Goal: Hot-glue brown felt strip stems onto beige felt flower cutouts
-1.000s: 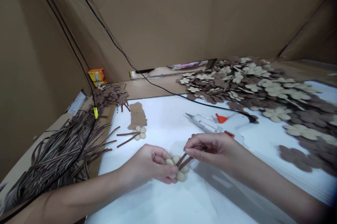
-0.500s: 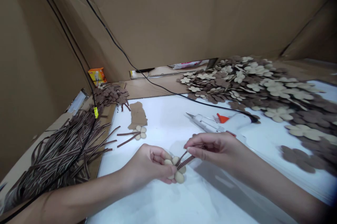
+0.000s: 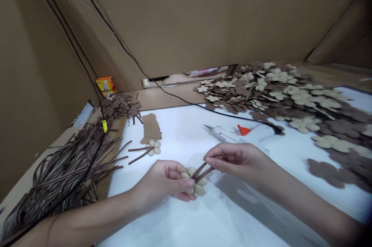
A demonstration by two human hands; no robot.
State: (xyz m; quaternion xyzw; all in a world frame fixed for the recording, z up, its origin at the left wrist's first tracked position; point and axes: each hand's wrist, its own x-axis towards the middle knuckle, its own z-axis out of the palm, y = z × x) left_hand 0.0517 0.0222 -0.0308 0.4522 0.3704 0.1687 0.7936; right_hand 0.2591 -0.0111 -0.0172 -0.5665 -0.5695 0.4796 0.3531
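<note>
A loose pile of narrow brown striped strips [image 3: 66,173] lies far left. Beside it on the white tabletop [image 3: 180,123], one cream felt flower with brown strips [image 3: 153,147] rests assembled. The left hand [image 3: 164,181] has its fingers clamped on a second cream felt flower [image 3: 199,190], held mid-table. The right hand [image 3: 238,162] pinches two brown strips [image 3: 203,171] together across that flower. A white glue gun [image 3: 229,134] lies idle. A large heap of loose cream and brown felt flowers [image 3: 279,100] remains at right.

Craft workshop bench [image 3: 180,127]: cardboard walls [image 3: 162,18], heaped flower cutouts [image 3: 270,92], hot glue gun [image 3: 226,134]
</note>
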